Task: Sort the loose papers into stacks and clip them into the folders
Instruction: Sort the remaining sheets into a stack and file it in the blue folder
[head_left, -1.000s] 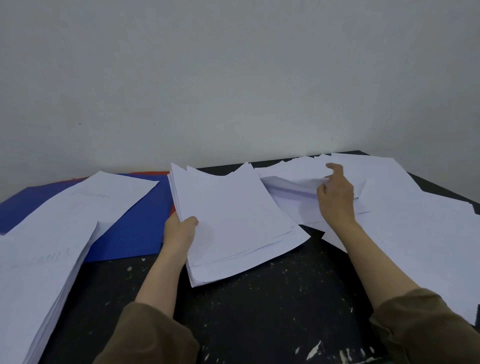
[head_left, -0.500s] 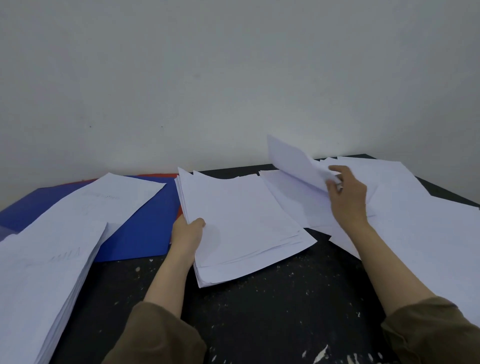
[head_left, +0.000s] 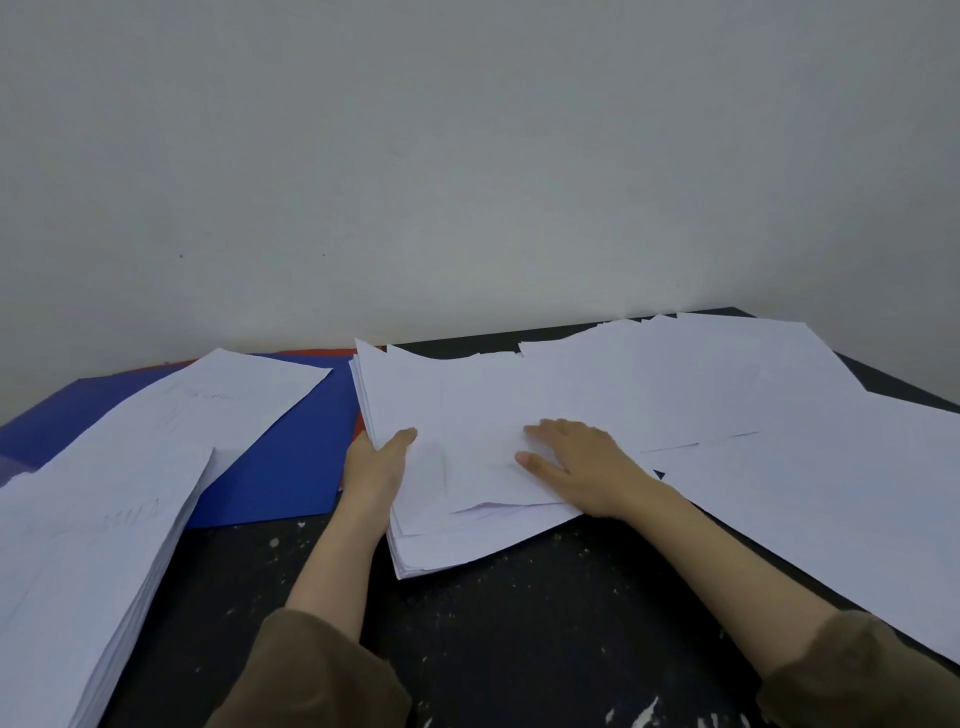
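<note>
Middle paper stack (head_left: 457, 410) on the black table (head_left: 519, 623), just right of the blue folder (head_left: 291, 467). Left hand (head_left: 376, 462) gripping its left edge, thumb curled on top. Right hand (head_left: 576, 462) flat on its top sheet, fingers straight, slightly spread.

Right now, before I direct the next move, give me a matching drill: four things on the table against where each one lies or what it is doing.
Things:
1. left hand
2. right hand
3. blue folder
4. tall paper stack

States:
A. lies flat on top of the middle pile
B. grips the middle pile's left edge
C. near left of the table
D. partly under loose sheets

Pairs: 1-B, 2-A, 3-D, 4-C
</note>
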